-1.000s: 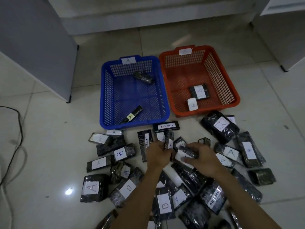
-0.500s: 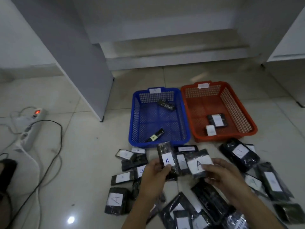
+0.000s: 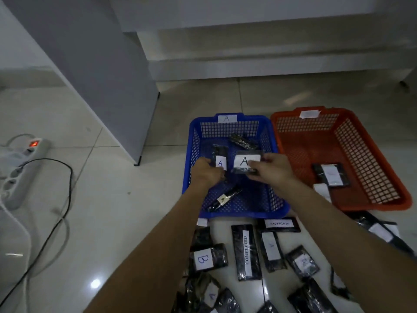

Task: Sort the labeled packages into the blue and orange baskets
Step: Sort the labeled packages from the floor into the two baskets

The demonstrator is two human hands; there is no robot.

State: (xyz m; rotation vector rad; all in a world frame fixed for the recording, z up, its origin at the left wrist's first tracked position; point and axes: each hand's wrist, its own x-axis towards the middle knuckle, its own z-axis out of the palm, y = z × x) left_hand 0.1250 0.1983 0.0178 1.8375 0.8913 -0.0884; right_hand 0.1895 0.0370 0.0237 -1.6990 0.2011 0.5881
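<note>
Power strip [image 3: 21,168], black cable [image 3: 61,199]

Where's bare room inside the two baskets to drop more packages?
The orange plastic basket has bare mesh across its far half and right side; two packages sit near-left. The blue plastic basket is free at its near-right corner; its middle is crowded by both hands' packages.

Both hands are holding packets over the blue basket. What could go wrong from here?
1. The left hand and right hand each hold an A package above the blue basket; letting go carelessly might bounce one over the rim, perhaps into the orange basket right alongside.
2. The orange basket's label is unreadable here, so sorting errors could slip by.
3. The power strip and its cable lie nearby and could get snagged.
</note>
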